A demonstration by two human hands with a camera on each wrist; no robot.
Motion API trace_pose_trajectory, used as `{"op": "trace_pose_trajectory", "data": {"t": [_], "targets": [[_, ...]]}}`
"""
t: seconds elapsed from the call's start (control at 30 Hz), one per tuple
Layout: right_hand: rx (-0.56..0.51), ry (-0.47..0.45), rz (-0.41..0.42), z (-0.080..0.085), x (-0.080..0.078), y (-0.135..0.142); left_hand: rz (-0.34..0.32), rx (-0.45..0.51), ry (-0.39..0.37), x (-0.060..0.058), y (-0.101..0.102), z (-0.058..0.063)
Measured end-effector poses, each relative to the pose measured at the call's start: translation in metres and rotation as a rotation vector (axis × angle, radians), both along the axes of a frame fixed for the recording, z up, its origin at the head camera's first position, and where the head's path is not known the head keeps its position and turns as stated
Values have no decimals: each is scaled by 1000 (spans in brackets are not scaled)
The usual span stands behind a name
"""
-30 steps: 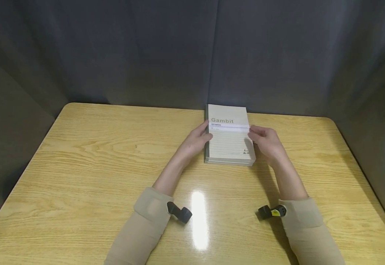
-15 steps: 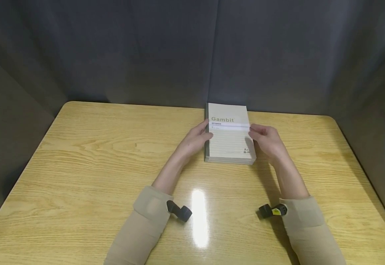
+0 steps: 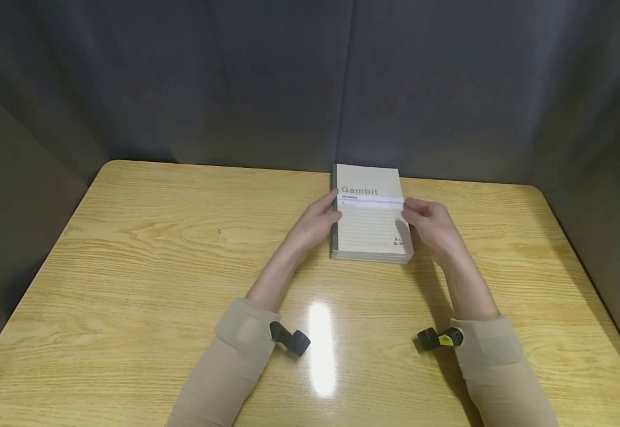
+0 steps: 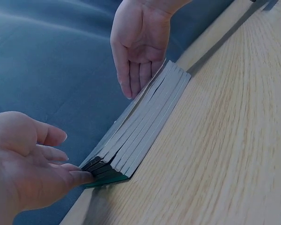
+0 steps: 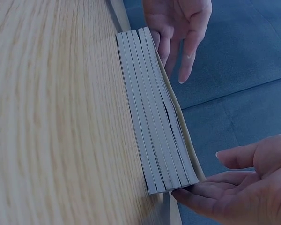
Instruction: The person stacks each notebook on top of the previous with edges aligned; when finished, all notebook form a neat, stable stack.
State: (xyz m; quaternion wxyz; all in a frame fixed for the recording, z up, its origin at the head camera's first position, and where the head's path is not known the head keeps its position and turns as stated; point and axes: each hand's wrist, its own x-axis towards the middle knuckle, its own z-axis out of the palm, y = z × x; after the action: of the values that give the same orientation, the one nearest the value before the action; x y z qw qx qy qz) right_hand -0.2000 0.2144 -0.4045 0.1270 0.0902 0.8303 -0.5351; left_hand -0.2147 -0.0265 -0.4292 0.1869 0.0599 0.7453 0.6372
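A neat stack of several notebooks (image 3: pixel 371 228) lies at the back of the wooden table, the top one marked "Gambit" with a light cover and a dark spine strip. My left hand (image 3: pixel 312 225) is at the stack's left, spine side, its fingertips pressing the spines low down. On the opposite side, my right hand (image 3: pixel 434 228) has its fingers against the page edges. Both thumbs stand apart from the fingers, off the cover, as the wrist views show. The layered front edges (image 4: pixel 147 119) of the notebooks face the left wrist camera, with small gaps between them.
Dark grey curtains (image 3: pixel 224 83) hang close behind the table (image 3: pixel 144 249) and down both sides. The stack reaches almost to the back edge. A bright light reflection (image 3: pixel 322 350) shows on the tabletop between the forearms.
The head view has shifted very slightly, so the table appears a little higher. Both hands and the stack keep the same places relative to each other.
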Motion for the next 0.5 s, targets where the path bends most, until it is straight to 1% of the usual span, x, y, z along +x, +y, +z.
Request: {"op": "trace_pose_trajectory", "data": {"t": [0.23,0.5], "targets": [[-20,-19,13,0,-1,1,12,13,5,0,2,-3],[-26,-24,8,-2,-1,0,-18,-73,26,2,4,-4]]}}
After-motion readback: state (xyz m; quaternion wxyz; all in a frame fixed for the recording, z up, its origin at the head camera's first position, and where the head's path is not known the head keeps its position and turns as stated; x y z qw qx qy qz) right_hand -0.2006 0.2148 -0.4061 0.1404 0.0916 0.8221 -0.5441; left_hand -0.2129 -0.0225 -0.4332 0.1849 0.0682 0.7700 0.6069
